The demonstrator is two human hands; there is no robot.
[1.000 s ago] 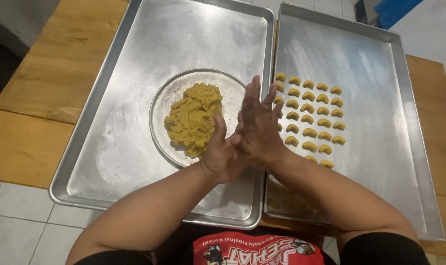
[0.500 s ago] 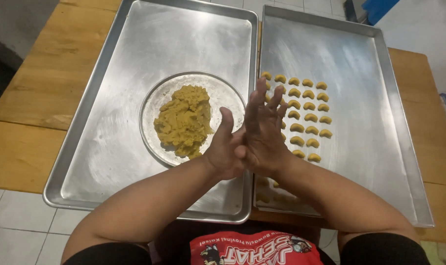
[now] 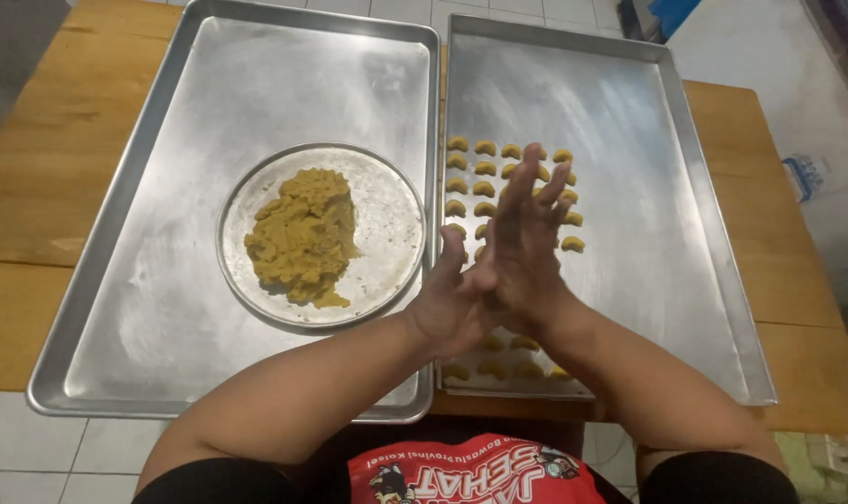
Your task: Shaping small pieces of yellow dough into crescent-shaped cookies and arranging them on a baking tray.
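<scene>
Here the left hand [image 3: 452, 303] and right hand [image 3: 522, 247] press palm to palm above the right tray [image 3: 685, 224]; whether a bit of dough sits between them cannot be told. The dough [image 3: 302, 233] on the round plate [image 3: 386, 205] looks soft and crumbly, best pinched off at its edge. Small crescents [image 3: 484, 168] look fragile just under the hands; the left tray [image 3: 144, 243] touches the other

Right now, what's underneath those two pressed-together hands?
The right tray, with rows of small crescent dough pieces. The hands cover several middle rows, so their count is hidden, as is whatever lies between the palms.
</scene>
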